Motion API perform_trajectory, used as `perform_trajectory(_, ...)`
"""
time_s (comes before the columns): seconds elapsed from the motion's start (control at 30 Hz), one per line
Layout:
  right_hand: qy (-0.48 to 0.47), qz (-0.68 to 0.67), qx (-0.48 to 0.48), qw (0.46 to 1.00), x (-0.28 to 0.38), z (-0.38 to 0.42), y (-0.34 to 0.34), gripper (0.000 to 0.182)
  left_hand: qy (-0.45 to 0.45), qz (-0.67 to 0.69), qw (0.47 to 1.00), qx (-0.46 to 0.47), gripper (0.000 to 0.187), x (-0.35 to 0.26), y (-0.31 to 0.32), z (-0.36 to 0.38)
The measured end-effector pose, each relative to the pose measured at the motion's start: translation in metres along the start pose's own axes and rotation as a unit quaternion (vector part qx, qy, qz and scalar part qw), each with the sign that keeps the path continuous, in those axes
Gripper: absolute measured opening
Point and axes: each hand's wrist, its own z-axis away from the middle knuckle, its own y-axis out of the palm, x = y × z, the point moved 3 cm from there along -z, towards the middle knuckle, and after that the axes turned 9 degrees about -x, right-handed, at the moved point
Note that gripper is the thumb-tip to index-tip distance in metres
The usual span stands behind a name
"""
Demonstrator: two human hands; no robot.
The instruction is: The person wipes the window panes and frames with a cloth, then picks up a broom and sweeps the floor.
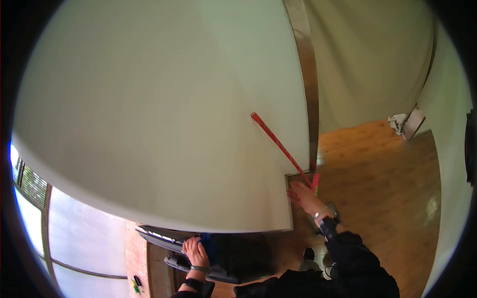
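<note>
A long red stick (278,143) leans against the pale wall, its low end by a pink and green brush-like head (316,184). My right hand (304,196) is close beside that low end, fingers stretched out and slightly blurred, with nothing seen in them. Down to the left, my left hand (197,252) has its fingers curled over a blue cloth (209,248). It is right above a bulky black item (243,256) with a glossy edge, standing against the wall. My palm hides part of the cloth.
A wooden floor (382,184) stretches to the right, up to a hanging beige curtain (372,64). A white and grey object (405,123) lies at the curtain's foot. At the lower left, a wooden ledge (136,253) below the windows carries small black and green items (136,283).
</note>
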Motion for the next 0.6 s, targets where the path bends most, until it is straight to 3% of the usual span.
perform_trajectory(0.07,-0.044,0.038,-0.009,0.998,0.031,-0.042,0.016,0.045,-0.018,0.007,0.999,0.026,0.028,-0.004,-0.002,-0.002)
perform_trajectory(0.17,-0.069,0.037,-0.008,0.997,0.062,-0.094,0.037,0.059,0.044,-0.052,0.997,0.02,0.034,0.007,0.004,0.015)
perform_trajectory(0.2,-0.069,0.029,-0.014,0.997,0.068,-0.111,0.041,0.059,0.014,-0.044,0.998,0.032,0.036,0.011,0.007,0.018)
perform_trajectory(0.37,0.013,-0.031,-0.054,0.998,0.06,-0.188,0.052,0.066,0.003,-0.041,0.997,0.073,0.034,0.003,-0.003,0.025)
perform_trajectory(0.5,0.016,-0.086,-0.091,0.992,0.046,-0.223,0.049,0.066,0.001,-0.048,0.995,0.09,0.033,0.005,-0.015,0.033)
perform_trajectory(0.6,0.072,-0.144,-0.123,0.979,0.04,-0.246,0.043,0.05,0.001,-0.057,0.994,0.096,0.032,0.009,-0.023,0.04)
